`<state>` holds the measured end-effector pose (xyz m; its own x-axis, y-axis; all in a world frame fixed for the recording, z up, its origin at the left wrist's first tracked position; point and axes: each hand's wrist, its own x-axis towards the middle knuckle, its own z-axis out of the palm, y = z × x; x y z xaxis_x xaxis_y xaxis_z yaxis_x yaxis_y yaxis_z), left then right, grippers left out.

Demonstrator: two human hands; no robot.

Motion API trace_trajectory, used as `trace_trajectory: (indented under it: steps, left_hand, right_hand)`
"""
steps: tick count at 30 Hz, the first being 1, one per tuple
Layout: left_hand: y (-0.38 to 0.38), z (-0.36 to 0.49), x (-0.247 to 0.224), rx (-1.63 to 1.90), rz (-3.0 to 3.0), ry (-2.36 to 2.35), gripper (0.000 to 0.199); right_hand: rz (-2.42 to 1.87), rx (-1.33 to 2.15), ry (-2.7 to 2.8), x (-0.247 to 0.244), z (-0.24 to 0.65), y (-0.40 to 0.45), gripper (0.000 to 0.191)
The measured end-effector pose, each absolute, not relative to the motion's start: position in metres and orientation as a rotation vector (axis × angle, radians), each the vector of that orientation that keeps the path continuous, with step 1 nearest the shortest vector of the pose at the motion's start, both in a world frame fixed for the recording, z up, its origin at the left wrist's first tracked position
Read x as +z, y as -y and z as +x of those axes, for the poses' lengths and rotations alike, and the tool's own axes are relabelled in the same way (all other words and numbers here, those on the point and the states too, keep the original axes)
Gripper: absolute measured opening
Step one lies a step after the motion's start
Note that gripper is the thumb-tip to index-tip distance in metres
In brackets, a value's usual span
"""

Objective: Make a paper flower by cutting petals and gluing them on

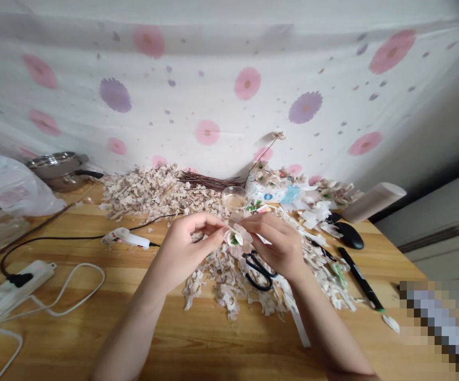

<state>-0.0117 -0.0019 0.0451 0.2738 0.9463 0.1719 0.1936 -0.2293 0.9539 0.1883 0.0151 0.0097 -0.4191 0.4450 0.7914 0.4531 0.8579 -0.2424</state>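
A small pale artificial flower [235,238] with a green centre is held up between my two hands above the table. My left hand [195,243] pinches its left side between thumb and fingers. On the other side, my right hand [275,241] is closed with its fingertips on the pale petals. Below the hands lies a heap of cut pale petals and scraps [229,296]. Black-handled scissors [259,272] rest among them under my right hand. A small clear dish [234,198] stands just beyond the flower.
A white glue gun [128,238] lies left, with its cord. A power strip [35,278] is at the left edge. Behind are a petal pile [150,193], brown stems [209,181] and a tissue pack [273,193]. A black marker [360,278] and mouse [349,235] lie right.
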Motion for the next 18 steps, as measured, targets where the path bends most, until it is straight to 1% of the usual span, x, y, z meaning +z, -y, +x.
trace_trajectory:
  steps: [12, 18]
  left_hand:
    - [-0.0013, -0.0095, 0.0422, 1.042, 1.545, -1.051, 0.006]
    - [-0.0012, -0.0072, 0.0389, 1.078, 1.532, -1.016, 0.014]
  right_hand:
    - [-0.692, -0.001, 2.057, 0.0129, 0.1875, -0.0138, 0.015]
    - [-0.776, -0.030, 1.967, 0.0093, 0.1877, -0.0154, 0.016]
